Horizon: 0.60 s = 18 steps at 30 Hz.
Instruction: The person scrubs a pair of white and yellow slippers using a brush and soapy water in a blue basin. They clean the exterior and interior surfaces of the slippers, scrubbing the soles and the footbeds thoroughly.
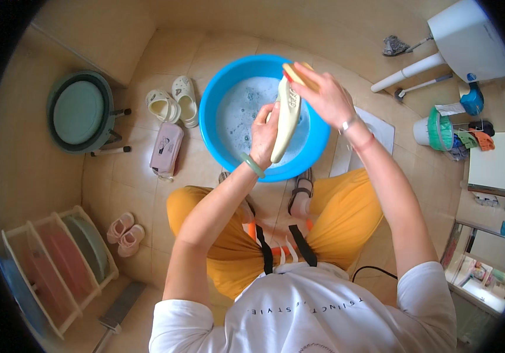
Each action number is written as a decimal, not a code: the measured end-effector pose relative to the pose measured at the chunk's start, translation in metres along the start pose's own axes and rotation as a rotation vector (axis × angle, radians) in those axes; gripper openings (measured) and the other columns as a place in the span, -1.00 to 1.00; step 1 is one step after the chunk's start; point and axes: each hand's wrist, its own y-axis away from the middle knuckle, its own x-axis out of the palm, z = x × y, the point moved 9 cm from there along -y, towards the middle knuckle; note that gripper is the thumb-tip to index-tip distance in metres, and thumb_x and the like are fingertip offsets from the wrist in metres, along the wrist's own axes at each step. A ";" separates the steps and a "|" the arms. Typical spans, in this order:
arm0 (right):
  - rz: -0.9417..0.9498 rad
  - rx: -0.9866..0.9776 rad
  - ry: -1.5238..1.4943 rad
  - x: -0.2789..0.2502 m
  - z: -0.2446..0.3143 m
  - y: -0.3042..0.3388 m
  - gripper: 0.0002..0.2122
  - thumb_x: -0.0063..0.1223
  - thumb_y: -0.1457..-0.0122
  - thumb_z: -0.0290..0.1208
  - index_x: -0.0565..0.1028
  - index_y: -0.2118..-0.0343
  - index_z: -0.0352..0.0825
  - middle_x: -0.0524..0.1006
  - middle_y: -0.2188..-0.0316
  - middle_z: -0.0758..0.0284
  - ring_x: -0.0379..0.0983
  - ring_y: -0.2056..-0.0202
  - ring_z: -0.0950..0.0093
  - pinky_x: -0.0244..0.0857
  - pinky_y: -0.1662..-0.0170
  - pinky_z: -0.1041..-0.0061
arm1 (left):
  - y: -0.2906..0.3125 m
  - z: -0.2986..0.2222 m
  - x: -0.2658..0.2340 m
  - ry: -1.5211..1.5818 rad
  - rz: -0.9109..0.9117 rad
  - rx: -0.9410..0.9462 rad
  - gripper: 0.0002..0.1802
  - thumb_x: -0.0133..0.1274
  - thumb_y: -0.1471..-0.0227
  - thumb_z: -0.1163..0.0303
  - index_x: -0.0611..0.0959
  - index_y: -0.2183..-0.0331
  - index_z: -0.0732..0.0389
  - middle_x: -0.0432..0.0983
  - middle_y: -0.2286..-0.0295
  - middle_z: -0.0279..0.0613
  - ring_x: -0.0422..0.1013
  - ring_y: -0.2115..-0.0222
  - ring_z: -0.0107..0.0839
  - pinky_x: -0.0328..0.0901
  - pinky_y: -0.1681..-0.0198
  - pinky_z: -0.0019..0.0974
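Note:
A cream-coloured shoe is held tilted over a blue basin, with its side turned up. My left hand grips it from the left, fingers partly hidden behind it. A brush with a yellowish back and a bit of red at its edge is in my right hand. It sits against the upper end of the shoe, and my fingers are closed round it. Below both hands, the basin holds cloudy, soapy water with bubbles.
Left of the basin stand a pair of cream clogs and a mauve pouch. A folded grey-green tub leans on the left wall. Small pink shoes lie by a rack. A white pipe is at the right.

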 end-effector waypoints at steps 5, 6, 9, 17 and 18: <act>-0.095 0.076 0.098 0.001 -0.066 -0.067 -0.49 -0.01 -0.12 0.09 0.45 -0.12 0.03 0.52 0.05 0.06 0.50 0.05 0.24 0.42 0.10 0.28 | -0.009 -0.001 0.014 -0.158 0.091 0.148 -0.67 -0.13 -0.28 0.07 0.48 0.15 0.13 0.54 0.54 -0.24 0.49 0.63 -0.45 0.36 0.72 -0.44; -0.113 0.082 0.098 -0.003 -0.075 -0.068 -0.50 -0.02 -0.12 0.10 0.45 -0.12 0.06 0.53 0.06 0.05 0.50 0.06 0.24 0.42 0.11 0.26 | -0.012 0.003 0.016 -0.157 0.094 0.145 -0.64 -0.14 -0.28 0.04 0.49 0.15 0.13 0.53 0.55 -0.24 0.49 0.64 -0.47 0.36 0.71 -0.44; 0.056 0.043 -0.033 0.020 -0.037 -0.014 -0.49 -0.01 -0.13 0.10 0.43 -0.14 0.07 0.50 0.02 0.06 0.52 0.08 0.24 0.43 0.11 0.25 | -0.010 0.011 -0.003 -0.055 0.017 -0.039 -0.63 -0.14 -0.27 0.02 0.48 0.14 0.12 0.53 0.54 -0.25 0.49 0.63 -0.49 0.36 0.72 -0.45; -0.046 0.018 -0.101 0.010 -0.033 -0.007 -0.49 0.06 -0.10 0.03 0.44 -0.13 0.01 0.56 0.13 0.07 0.51 0.08 0.19 0.40 0.08 0.32 | 0.006 0.021 0.020 0.309 0.253 -0.183 -0.73 -0.08 -0.24 0.08 0.45 0.14 0.03 0.48 0.29 -0.12 0.51 0.56 -0.26 0.40 0.70 -0.29; -0.081 0.102 -0.140 0.012 -0.058 -0.025 -0.48 0.06 -0.10 0.03 0.44 -0.14 -0.01 0.56 0.11 0.09 0.51 0.06 0.24 0.38 0.05 0.37 | 0.007 0.024 0.022 0.340 0.313 -0.170 -0.68 -0.08 -0.23 0.10 0.43 0.06 0.02 0.46 0.22 -0.08 0.51 0.50 -0.24 0.41 0.67 -0.28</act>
